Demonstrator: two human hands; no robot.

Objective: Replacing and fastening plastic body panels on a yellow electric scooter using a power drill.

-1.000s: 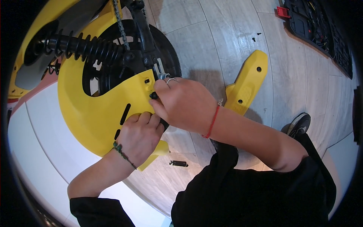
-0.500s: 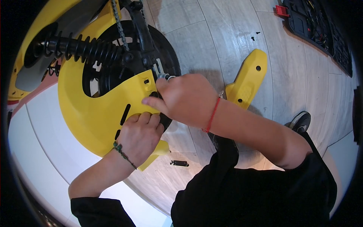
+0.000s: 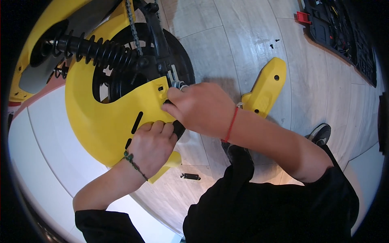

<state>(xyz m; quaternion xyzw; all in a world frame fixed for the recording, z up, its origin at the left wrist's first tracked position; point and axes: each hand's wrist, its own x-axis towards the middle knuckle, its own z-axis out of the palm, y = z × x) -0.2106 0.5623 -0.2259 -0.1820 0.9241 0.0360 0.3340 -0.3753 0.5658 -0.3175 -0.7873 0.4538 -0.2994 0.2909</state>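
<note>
A yellow fender point(image 3: 107, 127) curves around the black wheel point(image 3: 184, 54) at the left. Across its lower right edge, my left hand point(image 3: 152, 143) is closed, with the fingers curled over the yellow plastic. Just above it, my right hand point(image 3: 208, 107) is pinched at the fender's upper right corner. Something small and black shows by its fingertips, mostly hidden, so I cannot tell what it is. Beside these fingers sits silver metal hardware point(image 3: 177, 84) at the wheel's axle. A bolt hole point(image 3: 160, 88) shows in the fender's corner.
A black coil spring point(image 3: 97, 52) and a chain point(image 3: 134, 30) are above the fender. On the floor lie a yellow cover point(image 3: 265, 89), a small black bracket point(image 3: 190, 176) and two dark screws point(image 3: 271, 46). An open black tool case point(image 3: 332, 36) sits at the far right.
My right thumb has drawn in from its stretched position toward the other fingers. The whole view has shifted slightly; my left hand keeps its place on the fender.
</note>
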